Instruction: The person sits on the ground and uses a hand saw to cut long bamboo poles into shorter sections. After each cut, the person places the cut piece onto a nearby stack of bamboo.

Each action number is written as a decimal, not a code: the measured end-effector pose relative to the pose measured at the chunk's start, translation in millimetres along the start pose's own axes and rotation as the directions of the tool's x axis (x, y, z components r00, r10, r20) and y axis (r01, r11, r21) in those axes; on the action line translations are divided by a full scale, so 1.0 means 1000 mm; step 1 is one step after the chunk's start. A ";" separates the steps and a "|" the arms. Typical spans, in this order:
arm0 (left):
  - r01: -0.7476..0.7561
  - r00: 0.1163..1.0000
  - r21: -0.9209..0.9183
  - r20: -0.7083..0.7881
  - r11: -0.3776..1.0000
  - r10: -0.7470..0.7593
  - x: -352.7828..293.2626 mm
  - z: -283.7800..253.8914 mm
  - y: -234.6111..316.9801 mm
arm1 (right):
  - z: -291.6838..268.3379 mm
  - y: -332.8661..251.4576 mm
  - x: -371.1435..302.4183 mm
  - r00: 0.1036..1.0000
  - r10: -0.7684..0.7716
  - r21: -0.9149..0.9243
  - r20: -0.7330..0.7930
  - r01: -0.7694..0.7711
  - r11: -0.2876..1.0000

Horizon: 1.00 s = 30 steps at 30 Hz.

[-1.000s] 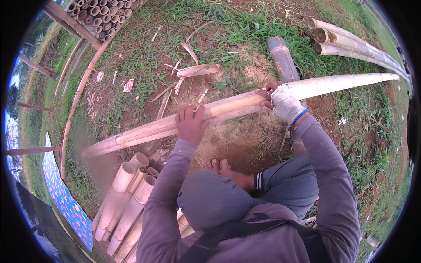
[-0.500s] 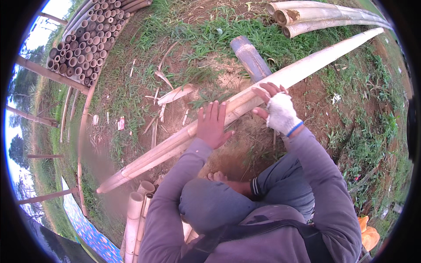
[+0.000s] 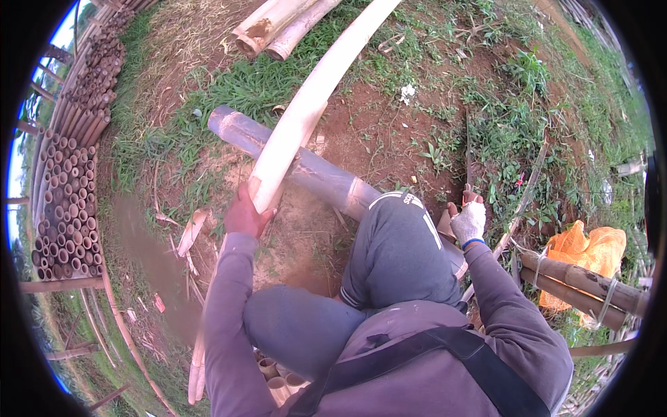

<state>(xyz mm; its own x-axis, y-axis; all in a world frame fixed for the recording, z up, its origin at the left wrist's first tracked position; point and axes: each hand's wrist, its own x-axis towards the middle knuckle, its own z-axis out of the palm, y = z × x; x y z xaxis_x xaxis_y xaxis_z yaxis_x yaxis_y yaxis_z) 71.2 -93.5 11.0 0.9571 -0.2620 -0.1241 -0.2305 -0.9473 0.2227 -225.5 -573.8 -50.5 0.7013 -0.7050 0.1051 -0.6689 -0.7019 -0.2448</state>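
A long, pale split bamboo pole slants from the top of the view past my left arm. My bare left hand is closed round it, just left of the grey-brown bamboo log that the pole lies across. Off to the right, beyond my knee, my right hand wears a white knit glove with the fingertips bare. Its fingers are curled around what looks like a long, thin, dark knife pointing away from me. The grip end is mostly hidden by the hand.
Thick bamboo poles lie at the top. A large stack of cut bamboo stands on the left. To my right are an orange mesh sack and tied bamboo poles. Cut bamboo tubes sit beside my leg.
The view has swung to the right. My right hand has left the pole and moved right, where it now grips the knife-like tool. My left hand has gone from flat on the pole to wrapped round it.
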 end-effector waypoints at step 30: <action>0.110 0.994 0.097 -0.028 0.989 -0.108 -0.004 0.009 0.001 | -0.080 -0.276 -0.045 0.642 -0.738 0.781 -0.206 0.562 0.271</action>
<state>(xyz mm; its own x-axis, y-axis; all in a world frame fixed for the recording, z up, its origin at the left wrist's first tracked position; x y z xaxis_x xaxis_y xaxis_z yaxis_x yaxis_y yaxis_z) 66.0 -95.5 3.3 0.9809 -0.1531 -0.1202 -0.1396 -0.9837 0.1133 -92.4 -356.6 89.0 0.8934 0.0444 0.4471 0.4057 -0.5073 -0.7603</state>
